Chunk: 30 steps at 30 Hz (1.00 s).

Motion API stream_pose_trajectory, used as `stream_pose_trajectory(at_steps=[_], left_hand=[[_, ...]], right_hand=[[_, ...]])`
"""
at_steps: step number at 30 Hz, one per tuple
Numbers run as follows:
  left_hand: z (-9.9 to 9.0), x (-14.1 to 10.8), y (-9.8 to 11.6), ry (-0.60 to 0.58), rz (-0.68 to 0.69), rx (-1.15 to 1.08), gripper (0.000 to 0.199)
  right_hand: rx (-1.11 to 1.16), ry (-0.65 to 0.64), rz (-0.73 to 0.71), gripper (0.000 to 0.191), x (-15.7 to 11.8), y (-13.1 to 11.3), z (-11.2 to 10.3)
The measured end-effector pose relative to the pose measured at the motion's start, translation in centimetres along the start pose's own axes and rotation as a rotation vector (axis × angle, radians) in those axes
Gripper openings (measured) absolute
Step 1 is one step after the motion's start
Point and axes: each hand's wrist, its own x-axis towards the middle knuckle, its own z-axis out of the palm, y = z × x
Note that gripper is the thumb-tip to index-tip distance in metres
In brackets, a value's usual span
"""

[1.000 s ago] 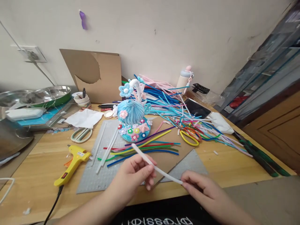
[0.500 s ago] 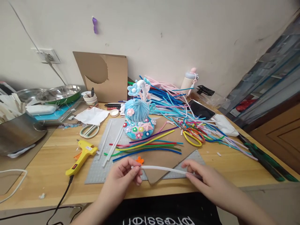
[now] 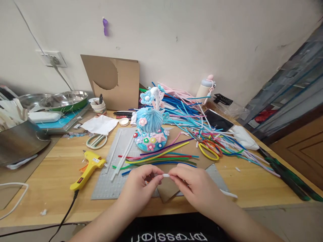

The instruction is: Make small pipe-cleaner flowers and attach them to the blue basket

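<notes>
Both hands meet over the front of the grey cutting mat (image 3: 106, 188). My left hand (image 3: 145, 183) pinches one end of a short visible stretch of white pipe cleaner (image 3: 166, 175). Close beside it, my right hand (image 3: 191, 185) pinches the same strip, whose far end (image 3: 229, 194) sticks out past the right wrist. Several coloured pipe cleaners (image 3: 161, 157) lie just beyond the fingers. Behind them stands a blue fuzzy craft piece (image 3: 149, 121) covered in small flowers. The orange flower is mostly hidden by my left hand.
A yellow glue gun (image 3: 88, 169) lies at the left with its black cable. Scissors with yellow and orange handles (image 3: 209, 151), a pile of pipe cleaners (image 3: 184, 104) and a phone (image 3: 219, 120) are at the right. Cardboard (image 3: 128, 84) leans on the wall.
My right hand has slid left along the white pipe cleaner until it is close to my left hand. The strip's far end now shows to the right. The view has shifted slightly.
</notes>
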Motion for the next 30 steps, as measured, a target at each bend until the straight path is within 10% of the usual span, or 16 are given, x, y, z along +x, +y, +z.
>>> stream_pose_trajectory(at_steps=[6, 15, 30], left_hand=[[0.1, 0.5, 0.4, -0.001, 0.108, 0.153, 0.013], [0.2, 2.1, 0.3, -0.184, -0.167, -0.323, 0.017], [0.2, 4.7, -0.4, -0.169, -0.191, -0.205, 0.019]], right_hand=[[-0.001, 0.012, 0.006, 0.018, -0.1, 0.4, 0.5], [0.126, 0.096, 0.063, 0.013, -0.2, 1.5, 0.2], [0.007, 0.149, 0.075, 0.013, 1.3, 2.4, 0.0]])
